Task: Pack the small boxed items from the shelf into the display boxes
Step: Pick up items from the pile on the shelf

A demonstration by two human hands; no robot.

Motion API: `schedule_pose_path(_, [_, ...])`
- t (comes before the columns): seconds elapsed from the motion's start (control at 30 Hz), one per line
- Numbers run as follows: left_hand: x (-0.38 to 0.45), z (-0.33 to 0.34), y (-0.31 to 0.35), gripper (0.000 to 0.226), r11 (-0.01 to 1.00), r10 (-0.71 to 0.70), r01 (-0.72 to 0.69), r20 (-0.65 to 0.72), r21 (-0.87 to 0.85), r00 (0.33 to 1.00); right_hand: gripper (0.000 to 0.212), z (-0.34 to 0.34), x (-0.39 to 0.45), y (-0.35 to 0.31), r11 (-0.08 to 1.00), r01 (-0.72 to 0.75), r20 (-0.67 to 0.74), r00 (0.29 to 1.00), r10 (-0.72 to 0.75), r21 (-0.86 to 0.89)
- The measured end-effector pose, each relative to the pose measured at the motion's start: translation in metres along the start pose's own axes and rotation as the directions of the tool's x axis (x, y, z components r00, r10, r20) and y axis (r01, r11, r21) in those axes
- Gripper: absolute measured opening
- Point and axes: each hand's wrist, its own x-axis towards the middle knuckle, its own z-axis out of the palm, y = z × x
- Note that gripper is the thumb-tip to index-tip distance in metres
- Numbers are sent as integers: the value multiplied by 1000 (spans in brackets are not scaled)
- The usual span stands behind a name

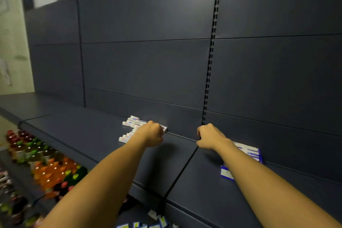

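White little cardboard boxes [130, 129], long and thin with red marks, lie in a loose pile on the dark grey metal shelf [88, 135], close to its back edge by the back wall. Our left hand [150, 133] is on top of the pile with its fingers curled down. A box end pokes out past the knuckles, so we think it is grabbing some, but we cannot see the fingertips. Our right hand [210, 137] is near the back edge too, where two shelf boards meet. Its fingers are curled, and we cannot tell if it holds anything. Just behind that wrist sits a blue and white cardboard display box [249, 153], open so the little boxes can go in. It stands near the pile, so the trip looks short. Under the front edge we see blurry bottles with orange and green drinks [50, 164].
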Motion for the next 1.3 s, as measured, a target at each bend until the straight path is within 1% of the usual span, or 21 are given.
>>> schedule_pose_path(0.1, [-13,-10,-25,28,999,-32,32,-6,5,999,27,1,4,-28,1000,24,11,1000,-24,9])
schedule_pose_path(0.23, [-20,-18,-56,35,999,-31,31,11,24,999,32,5,10,-65,999,42,19,999,-43,23])
schedule_pose_path(0.4, [-22,-25,-93,34,999,-3,3,11,48,1000,26,9,21,-107,999,42,22,999,-42,23])
schedule_pose_path(0.5, [-21,-27,-115,28,999,-5,5,6,51,1000,21,11,28,-127,999,29,8,1000,-29,22])
schedule_pose_path(0.67, [-16,-29,-156,25,998,14,-15,17,59,1000,22,16,41,-161,999,0,-13,1000,1,39])
schedule_pose_path(0.87, [-9,-23,-188,29,996,71,-73,42,53,997,22,23,54,-190,998,-33,-31,999,34,45])
schedule_pose_path(1.0, [-3,-15,-206,29,993,99,-102,55,52,994,20,28,63,-205,998,-49,-15,999,49,28])
schedule_pose_path(1.2, [16,-3,-232,28,993,111,-113,57,39,992,26,29,93,-222,999,-48,-9,999,48,13])
schedule_pose_path(1.3, [29,2,-248,26,995,96,-98,61,26,994,25,33,115,-227,999,-32,-25,999,32,17])
